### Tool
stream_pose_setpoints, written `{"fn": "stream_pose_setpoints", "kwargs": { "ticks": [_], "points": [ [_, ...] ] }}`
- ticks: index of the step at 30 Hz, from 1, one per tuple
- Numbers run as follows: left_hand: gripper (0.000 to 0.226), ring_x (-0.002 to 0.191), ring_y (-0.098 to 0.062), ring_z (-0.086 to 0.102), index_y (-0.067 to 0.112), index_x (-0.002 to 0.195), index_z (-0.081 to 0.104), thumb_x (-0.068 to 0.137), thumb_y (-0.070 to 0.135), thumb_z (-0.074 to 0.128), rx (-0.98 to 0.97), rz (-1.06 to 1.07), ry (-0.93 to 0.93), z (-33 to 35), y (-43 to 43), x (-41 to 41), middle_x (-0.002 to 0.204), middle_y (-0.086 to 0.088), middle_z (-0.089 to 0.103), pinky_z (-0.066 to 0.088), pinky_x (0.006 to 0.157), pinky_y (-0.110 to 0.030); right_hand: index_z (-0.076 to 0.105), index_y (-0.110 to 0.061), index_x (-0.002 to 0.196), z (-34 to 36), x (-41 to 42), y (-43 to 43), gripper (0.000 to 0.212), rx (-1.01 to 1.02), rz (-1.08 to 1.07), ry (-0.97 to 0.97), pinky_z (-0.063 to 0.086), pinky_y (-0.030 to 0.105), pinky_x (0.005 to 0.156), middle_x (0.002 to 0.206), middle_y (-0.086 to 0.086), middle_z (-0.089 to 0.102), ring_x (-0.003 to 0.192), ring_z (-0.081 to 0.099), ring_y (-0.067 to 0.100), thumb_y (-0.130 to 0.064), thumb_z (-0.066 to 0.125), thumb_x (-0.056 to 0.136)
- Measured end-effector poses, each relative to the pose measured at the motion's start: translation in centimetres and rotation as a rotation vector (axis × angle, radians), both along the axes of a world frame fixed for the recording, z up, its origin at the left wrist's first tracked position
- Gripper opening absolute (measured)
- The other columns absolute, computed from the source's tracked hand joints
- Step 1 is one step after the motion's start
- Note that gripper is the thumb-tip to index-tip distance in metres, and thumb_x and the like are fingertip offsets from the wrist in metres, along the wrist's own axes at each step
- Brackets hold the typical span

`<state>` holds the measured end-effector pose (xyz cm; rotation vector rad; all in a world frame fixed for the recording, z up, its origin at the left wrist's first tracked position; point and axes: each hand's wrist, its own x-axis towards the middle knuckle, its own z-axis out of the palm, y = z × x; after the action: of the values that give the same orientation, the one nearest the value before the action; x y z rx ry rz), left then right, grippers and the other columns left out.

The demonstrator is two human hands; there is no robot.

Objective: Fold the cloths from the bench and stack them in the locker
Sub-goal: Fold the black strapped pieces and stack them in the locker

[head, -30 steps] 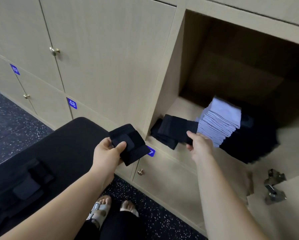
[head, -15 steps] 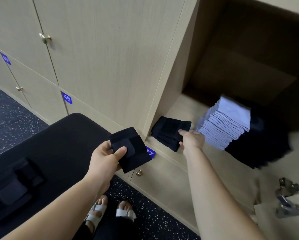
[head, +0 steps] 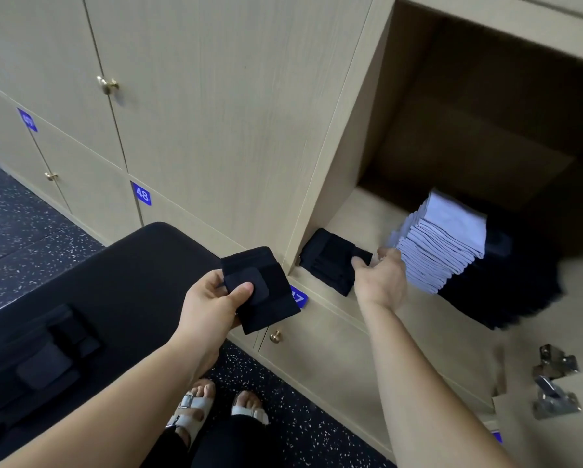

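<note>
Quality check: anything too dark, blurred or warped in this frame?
All head view: open locker is shadowed at the rear, hiding where the black pile ends; pale stack and right hand fingers show motion blur; wide-angle lens skews the locker doors; left hand and its black cloth are sharp.

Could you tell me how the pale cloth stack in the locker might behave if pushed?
The pale cloth stack is tall and leans, so it would probably slump or shear. Being thin folded fabric, layers would likely slide and flop.
</note>
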<state>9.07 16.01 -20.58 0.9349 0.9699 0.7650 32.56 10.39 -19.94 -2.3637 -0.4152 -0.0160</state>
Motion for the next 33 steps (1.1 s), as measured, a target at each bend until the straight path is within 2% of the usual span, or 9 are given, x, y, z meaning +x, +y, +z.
{"fn": "stream_pose_setpoints", "kwargs": {
  "ticks": [3, 6, 10, 12, 16, 21, 25, 28, 33],
  "points": [
    [0.021, 0.087, -0.022, 0.073, 0.013, 0.11, 0.064, 0.091, 0.004, 0.065, 0.027, -0.025, -0.007, 1.3, -0.6, -0.4, 0.096, -0.008, 0.075, 0.059, 0.072, -0.037, 0.06, -0.022, 0.109, 2.0, -2.1, -1.1, 0.027, 0.105, 0.124, -0.019, 0.041, 0.03, 0.066, 0.091, -0.008, 0.061, 0.091, 0.061, 0.02, -0.027, 0.067, 0.083],
    [0.018, 0.078, -0.017, 0.073, 0.014, 0.106, 0.065, 0.09, 0.005, 0.066, 0.057, -0.063, 0.001, 2.7, -1.8, -1.0, 0.088, -0.004, 0.076, 0.057, 0.065, -0.032, 0.062, -0.026, 0.097, 4.1, -5.8, -1.8, 0.02, 0.177, 0.41, 0.159, 0.051, 0.032, 0.075, 0.079, -0.01, 0.064, 0.081, 0.064, 0.012, -0.029, 0.071, 0.079],
    [0.023, 0.087, -0.024, 0.073, 0.013, 0.111, 0.065, 0.089, 0.005, 0.067, 0.085, -0.19, 0.009, 4.6, -3.7, -2.5, 0.093, -0.007, 0.076, 0.059, 0.078, -0.04, 0.052, -0.026, 0.127, 6.6, -9.9, -3.5, 0.053, 0.17, 0.748, 0.384, 0.048, 0.025, 0.09, 0.109, -0.01, 0.064, 0.1, 0.061, 0.004, -0.034, 0.074, 0.079],
    [0.024, 0.09, -0.029, 0.073, 0.013, 0.111, 0.066, 0.088, 0.005, 0.068, 0.092, -0.276, 0.016, 5.7, -4.6, -3.5, 0.095, -0.01, 0.076, 0.058, 0.083, -0.045, 0.056, -0.021, 0.128, 7.4, -10.7, -4.5, 0.052, 0.101, 0.813, 0.404, 0.047, 0.024, 0.091, 0.118, -0.005, 0.064, 0.107, 0.059, 0.006, -0.028, 0.074, 0.08],
    [0.03, 0.09, -0.031, 0.072, 0.011, 0.111, 0.068, 0.082, 0.005, 0.074, 0.054, -0.27, 0.022, 7.2, -5.6, -5.2, 0.098, -0.013, 0.075, 0.059, 0.079, -0.043, 0.069, -0.011, 0.112, 8.3, -11.6, -6.7, 0.033, 0.034, 0.802, 0.458, 0.045, 0.018, 0.071, 0.094, -0.002, 0.067, 0.09, 0.062, 0.01, -0.017, 0.075, 0.08],
    [0.018, 0.087, -0.026, 0.072, -0.002, 0.104, 0.066, 0.086, -0.003, 0.066, -0.09, -0.249, -0.004, 7.5, -6.3, -6.6, 0.1, -0.018, 0.073, 0.059, 0.067, -0.031, 0.065, -0.016, 0.091, 7.9, -13.4, -10.0, 0.008, 0.271, 0.541, 0.498, 0.048, 0.024, 0.068, 0.086, -0.005, 0.063, 0.081, 0.06, 0.012, -0.01, 0.068, 0.085],
    [0.013, 0.077, -0.021, 0.073, 0.001, 0.095, 0.069, 0.09, -0.006, 0.06, 0.049, -0.242, 0.107, 7.5, -7.2, -6.1, 0.092, -0.014, 0.075, 0.059, 0.065, -0.029, 0.068, -0.009, 0.081, 6.8, -14.1, -11.9, 0.005, 0.317, 0.478, 0.662, 0.055, 0.036, 0.074, 0.082, 0.005, 0.071, 0.074, 0.066, 0.019, -0.012, 0.07, 0.084],
    [0.014, 0.077, -0.018, 0.073, 0.005, 0.1, 0.069, 0.091, -0.003, 0.062, 0.138, -0.257, 0.159, 7.6, -7.3, -4.8, 0.087, -0.009, 0.075, 0.059, 0.065, -0.026, 0.068, -0.014, 0.071, 6.5, -13.3, -12.5, 0.016, 0.384, 0.445, 0.63, 0.053, 0.028, 0.062, 0.068, -0.002, 0.07, 0.063, 0.064, 0.012, -0.006, 0.067, 0.085],
    [0.031, 0.092, -0.012, 0.067, 0.011, 0.121, 0.066, 0.09, 0.008, 0.066, 0.498, -0.229, 0.4, 6.6, -6.7, -1.9, 0.093, 0.004, 0.07, 0.053, 0.091, -0.028, 0.069, -0.002, 0.076, 6.0, -11.0, -11.8, 0.013, 0.477, 0.352, 0.57, 0.047, 0.023, 0.067, 0.073, 0.0, 0.068, 0.066, 0.061, 0.011, -0.012, 0.069, 0.085]
  ]
}}
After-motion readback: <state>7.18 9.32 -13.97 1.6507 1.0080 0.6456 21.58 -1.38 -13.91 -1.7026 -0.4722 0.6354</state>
